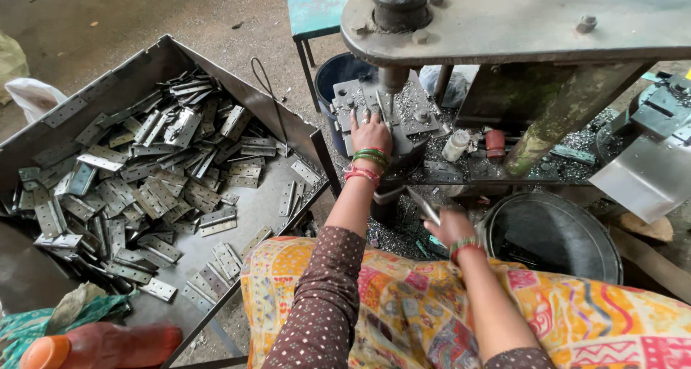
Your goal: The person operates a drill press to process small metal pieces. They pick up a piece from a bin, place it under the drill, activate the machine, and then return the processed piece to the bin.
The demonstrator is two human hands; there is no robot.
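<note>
Head view: hinge in right hand.

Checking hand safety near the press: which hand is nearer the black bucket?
Right. The right hand, holding a metal strip, sits just beside the black bucket rim. The left hand rests farther up on the press die block.

Soft, even daylight with faint shadows; sharp centre, wide-angle bending at edges, slight blur on the right hand.
</note>
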